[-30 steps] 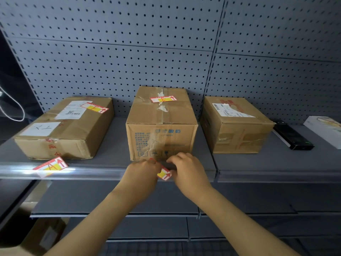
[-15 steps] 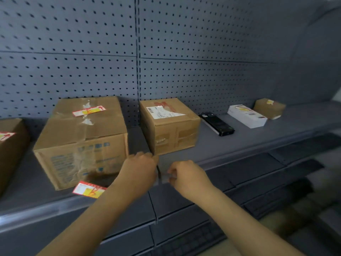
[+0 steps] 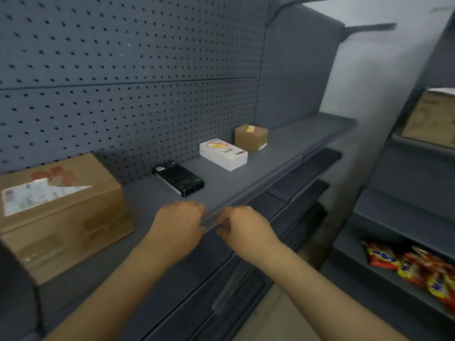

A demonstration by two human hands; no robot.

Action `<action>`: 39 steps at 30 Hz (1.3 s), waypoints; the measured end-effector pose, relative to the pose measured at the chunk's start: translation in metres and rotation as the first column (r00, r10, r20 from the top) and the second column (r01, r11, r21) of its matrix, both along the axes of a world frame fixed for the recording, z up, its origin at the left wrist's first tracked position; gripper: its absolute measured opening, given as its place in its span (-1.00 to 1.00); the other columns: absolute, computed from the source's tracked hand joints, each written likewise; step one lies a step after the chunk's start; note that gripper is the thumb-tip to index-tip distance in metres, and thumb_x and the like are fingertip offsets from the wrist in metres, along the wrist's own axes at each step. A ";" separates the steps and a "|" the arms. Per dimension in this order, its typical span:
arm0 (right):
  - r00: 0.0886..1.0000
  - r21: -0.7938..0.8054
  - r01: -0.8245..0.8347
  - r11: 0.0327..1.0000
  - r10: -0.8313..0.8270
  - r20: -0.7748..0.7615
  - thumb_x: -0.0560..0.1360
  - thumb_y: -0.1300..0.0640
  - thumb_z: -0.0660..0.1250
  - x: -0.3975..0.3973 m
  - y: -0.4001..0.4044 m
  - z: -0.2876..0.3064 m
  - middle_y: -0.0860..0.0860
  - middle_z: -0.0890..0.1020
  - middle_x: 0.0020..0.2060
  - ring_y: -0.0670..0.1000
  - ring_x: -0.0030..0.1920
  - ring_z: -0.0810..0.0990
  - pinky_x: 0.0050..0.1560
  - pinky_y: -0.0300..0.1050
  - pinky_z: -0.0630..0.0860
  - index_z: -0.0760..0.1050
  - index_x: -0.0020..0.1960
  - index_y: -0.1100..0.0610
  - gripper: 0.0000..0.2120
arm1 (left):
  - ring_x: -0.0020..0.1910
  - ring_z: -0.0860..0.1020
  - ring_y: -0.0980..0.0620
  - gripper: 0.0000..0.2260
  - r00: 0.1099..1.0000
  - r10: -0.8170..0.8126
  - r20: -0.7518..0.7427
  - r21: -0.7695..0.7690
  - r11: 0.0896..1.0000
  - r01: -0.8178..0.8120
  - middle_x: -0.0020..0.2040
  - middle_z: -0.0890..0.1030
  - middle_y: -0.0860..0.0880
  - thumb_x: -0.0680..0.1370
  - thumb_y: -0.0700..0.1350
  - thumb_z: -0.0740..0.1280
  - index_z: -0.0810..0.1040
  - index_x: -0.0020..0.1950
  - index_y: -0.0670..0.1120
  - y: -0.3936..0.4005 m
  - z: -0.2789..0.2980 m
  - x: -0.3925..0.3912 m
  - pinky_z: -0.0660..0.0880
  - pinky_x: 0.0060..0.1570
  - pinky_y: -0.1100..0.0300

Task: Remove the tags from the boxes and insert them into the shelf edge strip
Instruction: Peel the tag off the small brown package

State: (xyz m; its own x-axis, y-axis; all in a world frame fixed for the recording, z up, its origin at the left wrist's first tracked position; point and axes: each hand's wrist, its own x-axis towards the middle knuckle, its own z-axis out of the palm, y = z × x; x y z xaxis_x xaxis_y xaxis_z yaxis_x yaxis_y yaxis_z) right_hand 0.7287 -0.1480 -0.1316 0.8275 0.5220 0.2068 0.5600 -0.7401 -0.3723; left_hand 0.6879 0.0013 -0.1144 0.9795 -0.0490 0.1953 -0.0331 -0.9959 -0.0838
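Observation:
My left hand and my right hand hover close together at the clear shelf edge strip, fingers curled. No tag shows in either hand. Farther along the shelf lies a white box with a red and yellow tag on top. Behind it stands a small brown box that also carries a tag. A large cardboard box with a white shipping label sits at my left, with no coloured tag visible on it.
A flat black box lies on the shelf between the cardboard box and the white box. Grey pegboard backs the shelf. To the right, another shelf unit holds red snack packets and a cardboard box.
The view has swung right along the shelf. The tag I was working with is left in the strip behind, out of view. Both hands moved right along the strip, holding nothing.

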 end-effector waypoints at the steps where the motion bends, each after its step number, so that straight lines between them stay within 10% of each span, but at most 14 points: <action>1: 1.000 0.000 0.010 1.000 -0.010 0.005 0.53 0.13 0.26 0.016 -0.011 0.003 0.13 0.63 -0.05 0.14 -0.02 0.57 -0.06 0.01 0.56 0.56 0.01 0.19 -0.83 | 0.03 0.53 -0.05 -0.81 1.000 -0.002 0.000 0.006 1.000 0.002 0.06 0.57 -0.04 0.54 0.02 0.28 0.47 0.06 -0.06 -0.011 0.003 0.017 0.37 -0.16 0.14; 39: 0.989 -0.040 -0.079 0.996 0.083 0.121 0.50 0.10 0.26 0.542 -0.026 0.024 0.10 0.57 0.10 0.13 0.08 0.49 -0.02 -0.01 0.52 0.57 0.11 0.15 -0.76 | -0.03 0.57 -0.01 -0.87 0.962 0.275 -0.002 -0.057 0.960 -0.274 0.06 0.59 0.00 0.54 -0.04 0.28 0.51 0.07 0.02 -0.044 0.037 0.514 0.48 -0.15 0.15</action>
State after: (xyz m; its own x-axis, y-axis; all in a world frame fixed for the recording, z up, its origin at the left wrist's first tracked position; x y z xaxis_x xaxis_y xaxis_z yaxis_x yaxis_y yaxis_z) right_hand 1.2710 -0.1736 -0.1077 0.7515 0.5952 0.2848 0.6587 -0.7016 -0.2718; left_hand 1.2017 -0.0427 -0.0771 0.9527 0.2329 0.1954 0.2425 -0.9698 -0.0268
